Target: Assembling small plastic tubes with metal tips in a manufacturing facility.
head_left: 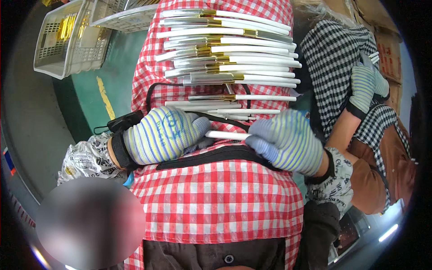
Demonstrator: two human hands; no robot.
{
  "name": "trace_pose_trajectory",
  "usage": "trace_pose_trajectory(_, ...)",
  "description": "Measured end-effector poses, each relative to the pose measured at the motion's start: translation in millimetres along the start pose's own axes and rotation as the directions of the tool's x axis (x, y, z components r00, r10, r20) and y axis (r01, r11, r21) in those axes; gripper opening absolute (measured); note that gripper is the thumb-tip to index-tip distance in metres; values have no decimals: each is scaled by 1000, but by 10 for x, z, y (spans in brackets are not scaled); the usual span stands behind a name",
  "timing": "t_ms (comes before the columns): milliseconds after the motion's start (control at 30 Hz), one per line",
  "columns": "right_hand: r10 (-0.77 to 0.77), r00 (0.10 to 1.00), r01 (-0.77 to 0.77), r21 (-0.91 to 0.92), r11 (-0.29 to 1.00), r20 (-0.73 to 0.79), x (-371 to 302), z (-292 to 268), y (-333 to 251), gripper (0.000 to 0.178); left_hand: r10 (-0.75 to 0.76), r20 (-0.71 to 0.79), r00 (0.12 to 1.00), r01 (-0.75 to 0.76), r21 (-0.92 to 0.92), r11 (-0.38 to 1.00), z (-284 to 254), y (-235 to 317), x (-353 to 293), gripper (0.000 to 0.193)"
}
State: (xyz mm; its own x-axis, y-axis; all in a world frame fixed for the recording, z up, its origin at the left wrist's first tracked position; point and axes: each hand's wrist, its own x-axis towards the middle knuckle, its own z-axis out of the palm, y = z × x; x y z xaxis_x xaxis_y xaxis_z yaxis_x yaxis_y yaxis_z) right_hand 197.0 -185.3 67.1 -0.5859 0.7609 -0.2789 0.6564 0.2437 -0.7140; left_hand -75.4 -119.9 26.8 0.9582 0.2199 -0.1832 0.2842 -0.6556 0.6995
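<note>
One white stick [228, 135] lies almost level above the red-and-white checked apron [220, 193], spanning the gap between two gloved hands; taking it as the clock's centre, with twelve pointing away from the wearer, the left hand [158, 137] sits at nine and the right hand [290, 141] at three. The right hand's thumb and fingers close in a pinch on the stick's three-o'clock end. The left hand is curled shut around the opposite end, though the glove hides how deep the stick sits. Handling it well likely means a light, even hold at both ends, the two hands kept in line so that the slim shaft neither bends nor slips against the knitted gloves. Just beyond at twelve lie loose white rods [202, 106], then a stacked row of white-handled brushes [256, 58] with gold collars; elbows and wrists are best kept low, lest they nudge that row. A black band [202, 157] crosses the apron close by at six, a place where a dropped stick could catch. Farther off at ten stands a pale basket [49, 67] holding gold tubes [67, 28], and at two a co-worker's gloved hand [362, 83] grasps thin white pieces.
</note>
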Motion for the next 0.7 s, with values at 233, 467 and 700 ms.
trace_pose_trajectory(233,-97,954,55,-154,987,-285,-37,-211,84,24,-25,-146,989,29,27,999,-488,-107,-83,45)
trace_pose_trajectory(467,-44,975,24,-96,995,-219,-63,-64,59,24,41,-49,998,-27,262,965,-601,-25,-126,39)
trace_pose_trajectory(700,239,963,-269,560,784,127,-71,-48,7,31,281,-71,957,-199,545,814,-546,-76,-113,37)
